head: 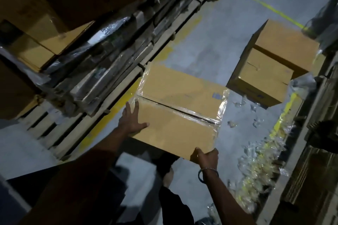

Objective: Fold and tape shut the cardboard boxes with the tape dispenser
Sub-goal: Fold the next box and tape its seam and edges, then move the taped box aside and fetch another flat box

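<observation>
Head view shows the taped cardboard box held above the floor, left hand pressed flat on its top, right hand gripping the near corner, probably to carry it toward the stacked boxes.

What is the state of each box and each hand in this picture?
Near box: flaps folded shut, clear tape along the centre seam, held by both hands.
Far boxes: two, closed, one stacked on the other, on the floor.
Left hand: fingers spread flat on the near box's top, at its left edge.
Right hand: fingers curled round the near box's nearest corner.
Tape dispenser: not in view.
</observation>
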Motion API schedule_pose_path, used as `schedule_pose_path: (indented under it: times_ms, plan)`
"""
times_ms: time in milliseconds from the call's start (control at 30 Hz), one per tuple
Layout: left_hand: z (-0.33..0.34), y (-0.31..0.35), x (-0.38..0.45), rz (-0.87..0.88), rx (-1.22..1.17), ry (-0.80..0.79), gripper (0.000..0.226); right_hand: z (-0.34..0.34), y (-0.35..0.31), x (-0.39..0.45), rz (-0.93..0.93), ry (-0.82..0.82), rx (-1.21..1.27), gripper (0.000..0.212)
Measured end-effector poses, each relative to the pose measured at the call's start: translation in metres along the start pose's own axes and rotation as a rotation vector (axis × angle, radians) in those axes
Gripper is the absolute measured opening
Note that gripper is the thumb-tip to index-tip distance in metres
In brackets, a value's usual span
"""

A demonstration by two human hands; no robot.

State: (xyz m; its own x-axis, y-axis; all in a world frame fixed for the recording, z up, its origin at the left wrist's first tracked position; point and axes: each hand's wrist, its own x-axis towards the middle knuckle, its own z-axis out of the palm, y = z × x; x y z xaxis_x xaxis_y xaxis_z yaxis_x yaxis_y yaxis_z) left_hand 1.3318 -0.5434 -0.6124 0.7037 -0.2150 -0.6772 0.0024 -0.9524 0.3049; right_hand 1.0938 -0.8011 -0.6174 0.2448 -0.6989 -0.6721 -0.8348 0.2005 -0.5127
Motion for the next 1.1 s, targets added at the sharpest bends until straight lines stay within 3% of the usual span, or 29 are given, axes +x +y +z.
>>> schedule_pose_path:
  times_ms: [67,167,300,567,733,967,1100]
  plan:
    - [0.007,-0.006,-0.004,0.031,-0.010,0.066,0.126,-0.004,-0.002,0.001,-0.019,-0.019,-0.056,0.047]
    - [0.006,-0.010,-0.013,0.108,-0.005,0.155,0.111,-0.010,-0.015,-0.010,-0.060,0.052,-0.265,0.058]
    - [0.004,-0.013,-0.052,0.077,-0.173,0.229,0.088,-0.002,-0.041,-0.042,-0.318,0.073,-0.375,0.063]
    - [0.010,-0.061,-0.205,-0.086,-0.526,0.484,0.055,0.071,-0.095,-0.153,-0.773,-0.449,-0.526,0.039]
    - [0.042,-0.146,-0.314,-0.245,-0.639,0.744,0.074,0.116,-0.095,-0.245,-1.091,-0.693,-0.755,0.039]
    - [0.121,-0.229,-0.491,-0.498,-0.853,1.069,0.061,0.157,0.007,-0.410,-1.334,-1.162,-0.995,0.036]
    - [0.182,-0.262,-0.583,-0.641,-0.868,1.243,0.058,0.166,0.082,-0.498,-1.453,-1.286,-1.050,0.035]
